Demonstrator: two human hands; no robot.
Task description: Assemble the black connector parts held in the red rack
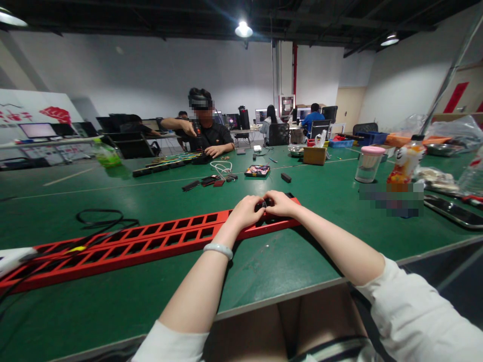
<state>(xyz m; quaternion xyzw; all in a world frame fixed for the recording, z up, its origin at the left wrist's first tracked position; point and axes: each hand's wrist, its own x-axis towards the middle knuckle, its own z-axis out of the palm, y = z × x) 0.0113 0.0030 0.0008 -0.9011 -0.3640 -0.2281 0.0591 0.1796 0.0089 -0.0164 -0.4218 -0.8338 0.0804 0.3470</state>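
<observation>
**Both hands meet over a small dark part at the red frame**

We find the red frame (222,217), pierced by two rows of rectangular openings, lying on the green tabletop (113,311) and running off to the left. The small dark part (263,204) is between the fingertips over the frame's right-hand section. The left hand (247,211), with a pale bracelet (218,249) at its wrist, is closed on one side of the part; the right hand (281,205) is closed on the other. The fingers hide much of the part, and we cannot tell whether it touches the frame.

A black cable (107,221) crosses the frame's left half. Beyond the hands, we note a flat printed box (257,171), a dark block (286,177) just right of it, and a white cable (223,170) among dark pieces to its left. At the right stand a cup with a pink lid (367,168) and a bottle (405,161). Across the tabletop, a co-worker (217,134) grips a dark tool (196,128).
</observation>
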